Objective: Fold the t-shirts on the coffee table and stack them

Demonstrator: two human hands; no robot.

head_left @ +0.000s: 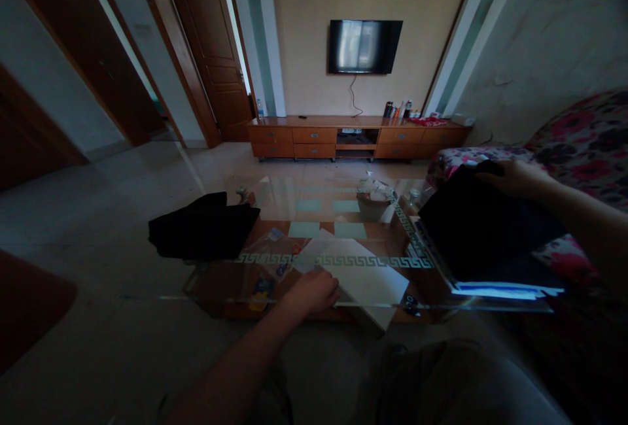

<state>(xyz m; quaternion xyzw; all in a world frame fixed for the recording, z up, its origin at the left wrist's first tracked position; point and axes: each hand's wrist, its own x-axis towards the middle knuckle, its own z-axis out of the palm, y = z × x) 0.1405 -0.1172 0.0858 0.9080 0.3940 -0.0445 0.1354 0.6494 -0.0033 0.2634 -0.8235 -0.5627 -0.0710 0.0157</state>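
Observation:
My left hand (316, 289) rests at the near edge of the glass table (275, 197), its fingers curled in, with nothing visible in them. On the right, my right hand (513, 178) pinches the upper edge of a black garment (471, 216) and holds that edge up. The garment's lower part hangs over a dark stack at the table's right end, where a white and blue edge (505, 290) shows underneath. Another black garment (203, 225) lies folded at the table's left end. The exact kind of both garments is too dark to tell.
Under the glass lie a white box (356, 271), plastic packets (265, 288) and a bin-like container (375, 203). A flowered sofa (579, 131) stands at the right. Beyond the table are a long wooden cabinet (314, 134) and a wall television (366, 47).

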